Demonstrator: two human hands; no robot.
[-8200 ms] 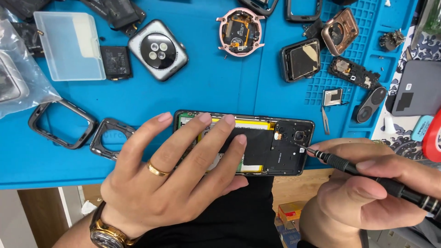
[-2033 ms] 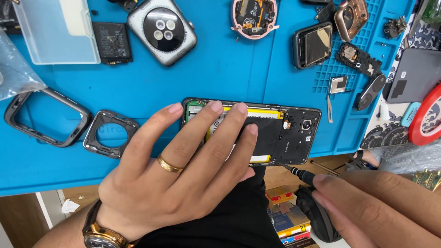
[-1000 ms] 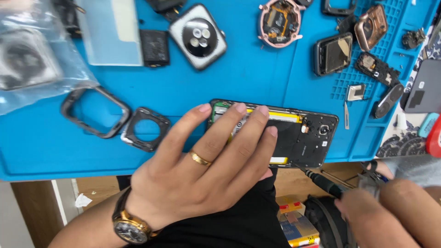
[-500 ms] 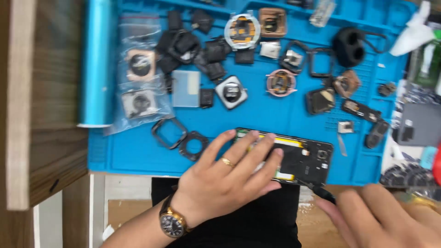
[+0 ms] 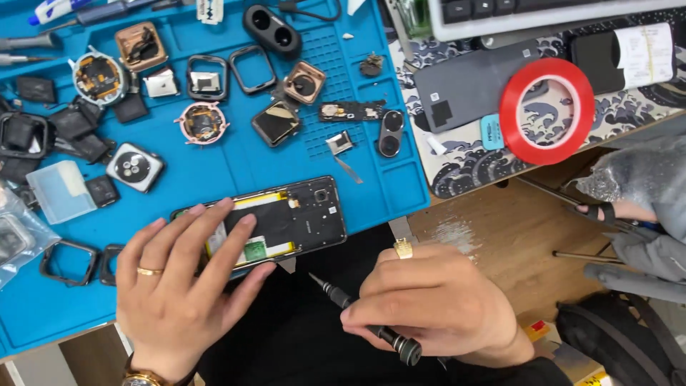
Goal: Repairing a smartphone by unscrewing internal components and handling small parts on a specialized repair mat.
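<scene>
Left hand (image 5: 175, 286) at lower left of the frame, fingers spread and laid flat on the left half of an opened phone (image 5: 286, 221), pressing it onto the blue work mat (image 5: 214, 161). Phone lying slightly tilted near the mat's lower edge, back cover off, dark inner plates and a yellow-edged strip showing, camera end toward the right. Gold ring on one left finger, watch at the wrist.

Right hand (image 5: 436, 300) at lower centre, off the mat, fingers curled around a small black screwdriver (image 5: 364, 320); tip aimed up-left toward the phone's lower edge, near but apart from it. Gold ring on this hand too.

Upper left of the mat strewn with smartwatch parts: a round watch body (image 5: 98, 77), a square watch back with sensor ring (image 5: 134, 167), empty square frames (image 5: 251, 69), a clear plastic box (image 5: 63, 190). Right of the mat, on a patterned desk pad (image 5: 471, 161), a red tape roll (image 5: 547, 111); beside it a flat grey slab, possibly a phone back cover.
</scene>
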